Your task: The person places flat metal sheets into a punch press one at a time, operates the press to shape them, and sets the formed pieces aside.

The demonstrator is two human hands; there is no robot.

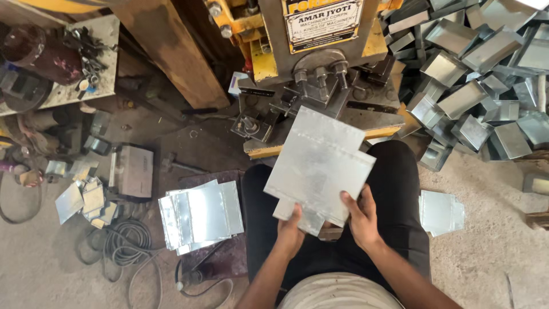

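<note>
A flat, cross-shaped sheet of shiny metal [317,163] is held over my lap, tilted toward the press. My left hand [290,228] grips its near tab from below. My right hand [359,214] holds its near right edge with the thumb on top. Just beyond the sheet sits the dark tooling bed [320,94] of a yellow and grey press machine [320,34]. I sit with black trousers [394,189] in front of the machine.
A stack of flat cut sheets [200,214] lies on the floor to my left. A few more blanks [440,213] lie by my right knee. A heap of folded metal boxes [480,74] fills the right. Cables [128,246], scraps and a wooden post [171,51] are at left.
</note>
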